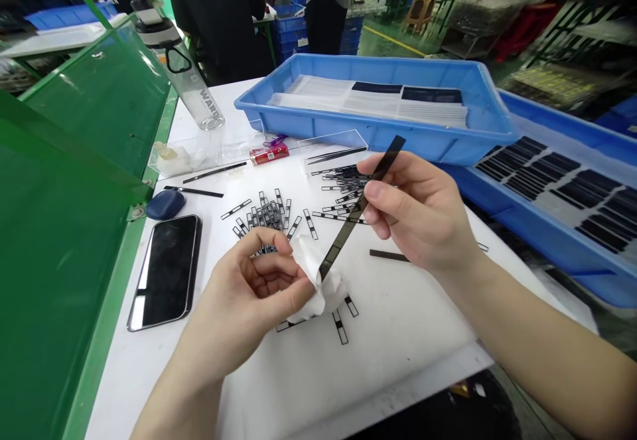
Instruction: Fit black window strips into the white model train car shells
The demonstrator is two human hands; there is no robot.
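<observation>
In the head view, your right hand (421,211) has its thumb and forefinger narrowed on the dark strip (344,234), gripping it in its upper half. The strip's long axis runs on a slant: one end sticks out past those fingers, pointing away from you and to the right, and the other points down and left towards your left hand (259,291). There, your left thumb and curled fingers hold a crumpled white wipe (307,257), and the strip's near end meets it by your thumb tip. Whether the wipe wraps both faces of that end, you cannot tell.

Just beyond your left fingers, a heap of small framed pieces (269,216) lies on the worktop (398,344); a second cluster (343,180) sits behind the strip, left of your right fingers. A loose dark strip (387,255) lies flat beneath your right hand. Left of your left fingers rests a phone (169,271); farther out, past your right fingers, stands a blue tray (438,145).
</observation>
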